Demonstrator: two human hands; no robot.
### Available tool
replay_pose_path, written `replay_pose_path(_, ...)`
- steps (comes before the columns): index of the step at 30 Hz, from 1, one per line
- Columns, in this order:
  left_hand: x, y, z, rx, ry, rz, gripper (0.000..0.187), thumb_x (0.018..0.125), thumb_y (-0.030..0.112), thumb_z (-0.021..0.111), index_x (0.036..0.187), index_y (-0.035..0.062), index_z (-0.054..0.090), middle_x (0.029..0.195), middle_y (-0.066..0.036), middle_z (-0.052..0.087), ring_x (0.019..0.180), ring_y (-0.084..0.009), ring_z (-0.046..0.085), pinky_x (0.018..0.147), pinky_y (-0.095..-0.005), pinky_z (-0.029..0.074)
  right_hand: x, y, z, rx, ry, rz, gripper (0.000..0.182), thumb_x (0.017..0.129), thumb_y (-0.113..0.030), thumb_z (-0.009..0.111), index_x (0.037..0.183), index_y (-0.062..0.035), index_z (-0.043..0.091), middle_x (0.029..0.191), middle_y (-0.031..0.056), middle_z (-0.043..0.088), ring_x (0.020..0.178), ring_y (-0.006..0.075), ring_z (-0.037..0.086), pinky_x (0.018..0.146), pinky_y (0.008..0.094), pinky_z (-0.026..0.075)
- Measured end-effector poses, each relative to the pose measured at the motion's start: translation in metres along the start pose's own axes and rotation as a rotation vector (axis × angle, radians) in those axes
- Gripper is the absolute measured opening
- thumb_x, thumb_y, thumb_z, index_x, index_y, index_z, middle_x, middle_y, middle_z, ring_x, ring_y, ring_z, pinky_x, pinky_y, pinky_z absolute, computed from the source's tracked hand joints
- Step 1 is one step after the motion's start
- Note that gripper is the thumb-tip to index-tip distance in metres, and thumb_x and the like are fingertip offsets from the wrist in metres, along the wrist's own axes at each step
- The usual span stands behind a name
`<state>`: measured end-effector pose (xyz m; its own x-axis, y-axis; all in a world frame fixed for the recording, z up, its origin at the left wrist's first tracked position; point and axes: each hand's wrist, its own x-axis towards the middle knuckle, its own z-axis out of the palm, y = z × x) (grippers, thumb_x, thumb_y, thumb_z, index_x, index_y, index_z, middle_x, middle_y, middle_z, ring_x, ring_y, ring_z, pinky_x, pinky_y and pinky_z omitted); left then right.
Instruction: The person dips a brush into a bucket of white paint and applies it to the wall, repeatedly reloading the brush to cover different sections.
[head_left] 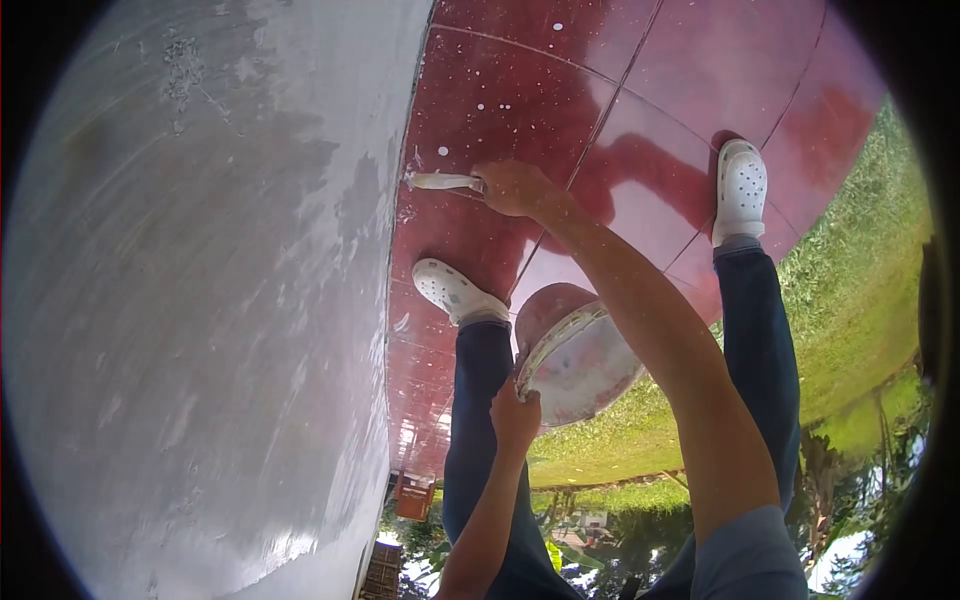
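Note:
My right hand (512, 188) is wrapped round the handle of a scraper (447, 182), whose pale blade lies over the red tiles near the foot of the wall. My left hand (516, 412) grips the rim of a round bowl (590, 370), which is tilted, with whitish residue on its inside and rim. The grey wall (230, 300) has smeared, patchy plaster, and its lower edge meets the tiled floor (500, 110). White spots dot the tiles near the scraper.
White clogs, one near the wall (455, 290) and one farther right (741, 185), stand on the tiles. Grass (840, 270) borders the floor on the right. A brown wooden object (414, 496) and plants show at the bottom.

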<state>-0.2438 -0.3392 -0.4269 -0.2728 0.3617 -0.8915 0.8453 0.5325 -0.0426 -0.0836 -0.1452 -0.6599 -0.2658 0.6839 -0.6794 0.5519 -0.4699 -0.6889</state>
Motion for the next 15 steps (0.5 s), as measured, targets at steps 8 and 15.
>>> replay_pose_path(8, 0.015, 0.016, -0.028, -0.066, -0.020, 0.013, 0.048, 0.077, 0.006, 0.059, 0.124, 0.0001, 0.060, 0.107, -0.022, 0.068, 0.102, -0.0363, 0.066, 0.089, -0.0419, 0.050, 0.087, -0.018, -0.124, -0.219, 0.111, 0.028, 0.027, 0.097, -0.033, 0.051, 0.113, -0.0182, 0.069, 0.103, 0.0083, 0.070, 0.103, 0.0305, 0.065, 0.087, 0.0457, 0.051)
replay_pose_path(15, 0.021, 0.019, -0.034, -0.219, -0.079, 0.014, 0.046, 0.076, 0.003, 0.059, 0.122, -0.0039, 0.060, 0.101, -0.018, 0.069, 0.094, -0.0265, 0.067, 0.084, -0.0362, 0.049, 0.100, 0.029, -0.271, 0.122, 0.647, 0.080, 0.032, 0.096, -0.023, 0.047, 0.114, -0.0024, 0.064, 0.103, 0.0226, 0.068, 0.101, 0.0354, 0.065, 0.085, 0.0468, 0.051)
